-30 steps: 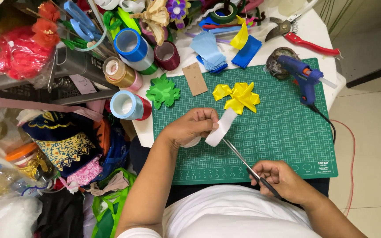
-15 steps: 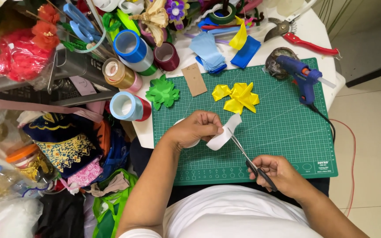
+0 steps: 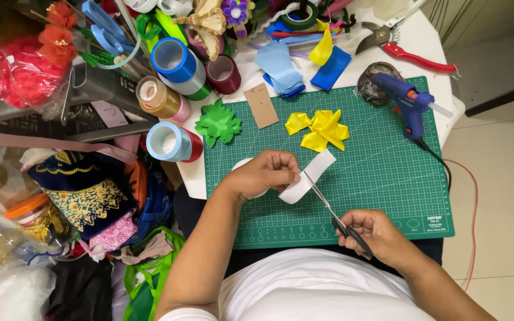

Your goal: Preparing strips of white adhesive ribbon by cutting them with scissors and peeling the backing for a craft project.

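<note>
White ribbon btwn hands, w/ scissors touching it.

Pretty bright, even indoor light, looks like it's coming from overhead. Shadows are soft and short, just a faint one under the hands on the green mat. Slight sheen on the tape rolls and the floor tiles. Focus is sharp nearly everywhere, no motion blur. Bit of wide-angle stretch toward the edges.
</note>
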